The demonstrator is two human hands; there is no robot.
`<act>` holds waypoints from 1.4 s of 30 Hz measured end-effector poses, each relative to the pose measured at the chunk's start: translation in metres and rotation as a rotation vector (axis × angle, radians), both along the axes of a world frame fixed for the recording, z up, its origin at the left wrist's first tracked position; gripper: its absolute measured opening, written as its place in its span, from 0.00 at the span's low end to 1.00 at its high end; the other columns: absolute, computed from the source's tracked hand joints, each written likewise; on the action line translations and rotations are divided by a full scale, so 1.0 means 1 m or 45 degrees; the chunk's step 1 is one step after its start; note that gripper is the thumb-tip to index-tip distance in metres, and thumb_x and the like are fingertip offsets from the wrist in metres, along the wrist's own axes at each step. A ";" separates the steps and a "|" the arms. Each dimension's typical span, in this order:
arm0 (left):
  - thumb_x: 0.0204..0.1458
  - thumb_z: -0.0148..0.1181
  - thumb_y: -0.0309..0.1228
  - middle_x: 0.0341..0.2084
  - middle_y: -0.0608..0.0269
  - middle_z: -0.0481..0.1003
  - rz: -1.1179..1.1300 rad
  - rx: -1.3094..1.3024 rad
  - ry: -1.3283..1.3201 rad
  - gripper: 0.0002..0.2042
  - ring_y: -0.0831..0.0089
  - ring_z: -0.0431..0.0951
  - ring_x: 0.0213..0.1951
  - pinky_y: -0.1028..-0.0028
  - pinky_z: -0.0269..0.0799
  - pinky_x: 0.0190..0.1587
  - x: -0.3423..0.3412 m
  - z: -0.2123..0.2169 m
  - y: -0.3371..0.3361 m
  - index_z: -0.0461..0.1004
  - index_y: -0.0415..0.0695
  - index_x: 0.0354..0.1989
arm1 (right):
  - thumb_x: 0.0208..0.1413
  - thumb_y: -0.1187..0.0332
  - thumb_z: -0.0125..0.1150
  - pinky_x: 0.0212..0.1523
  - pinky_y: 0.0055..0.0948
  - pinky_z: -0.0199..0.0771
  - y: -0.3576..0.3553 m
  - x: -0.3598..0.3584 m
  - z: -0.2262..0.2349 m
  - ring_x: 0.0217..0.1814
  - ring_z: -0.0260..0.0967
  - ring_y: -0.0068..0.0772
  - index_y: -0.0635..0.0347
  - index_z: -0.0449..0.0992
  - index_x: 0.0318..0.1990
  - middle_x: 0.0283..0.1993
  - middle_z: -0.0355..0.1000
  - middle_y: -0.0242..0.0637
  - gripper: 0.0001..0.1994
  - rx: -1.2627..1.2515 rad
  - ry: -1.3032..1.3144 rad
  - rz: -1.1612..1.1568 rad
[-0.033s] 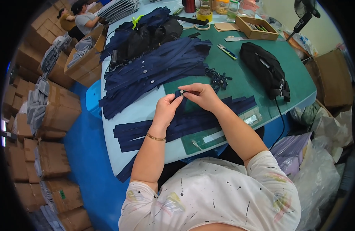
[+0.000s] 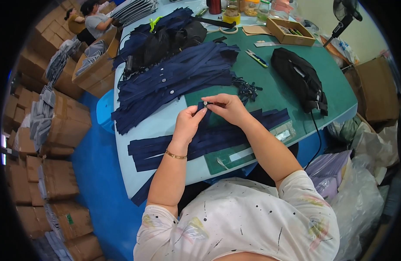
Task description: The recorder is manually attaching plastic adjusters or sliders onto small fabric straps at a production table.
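Note:
My left hand [image 2: 188, 123] pinches the end of a navy fabric strip [image 2: 201, 106] between thumb and fingers. Against it, the fingertips of my right hand [image 2: 227, 107] close on a small pale round piece [image 2: 205, 104], too small to make out fully. Both hands meet above the near part of the table. Beneath them lies a row of navy strips [image 2: 150, 150]. Farther off is a larger heap of navy strips [image 2: 178, 69], with a few small pale round pieces on it. A cluster of small dark pieces [image 2: 247, 89] sits just beyond my right hand.
On the green mat [image 2: 239, 65] lie snips [image 2: 257, 58] and a black bag-like item [image 2: 298, 78] with a cable. A wooden tray [image 2: 291, 32], jars and a fan [image 2: 343, 19] stand behind. Cardboard boxes [image 2: 65, 119] crowd the left, where two people work; plastic bags [image 2: 357, 204] lie right.

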State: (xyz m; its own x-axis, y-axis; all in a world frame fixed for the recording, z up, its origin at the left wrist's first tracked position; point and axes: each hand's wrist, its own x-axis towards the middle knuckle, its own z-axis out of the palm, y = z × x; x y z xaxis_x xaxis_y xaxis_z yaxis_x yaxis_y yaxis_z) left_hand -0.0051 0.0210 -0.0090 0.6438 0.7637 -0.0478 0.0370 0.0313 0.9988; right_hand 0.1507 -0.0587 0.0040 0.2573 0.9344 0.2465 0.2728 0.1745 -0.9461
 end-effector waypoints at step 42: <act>0.52 0.57 0.29 0.21 0.64 0.70 -0.004 0.470 0.130 0.08 0.78 0.65 0.24 0.78 0.61 0.28 0.002 0.003 -0.009 0.74 0.34 0.31 | 0.44 0.67 0.67 0.31 0.24 0.69 -0.003 0.004 0.005 0.29 0.70 0.25 0.60 0.80 0.31 0.29 0.74 0.34 0.08 0.010 -0.162 -0.026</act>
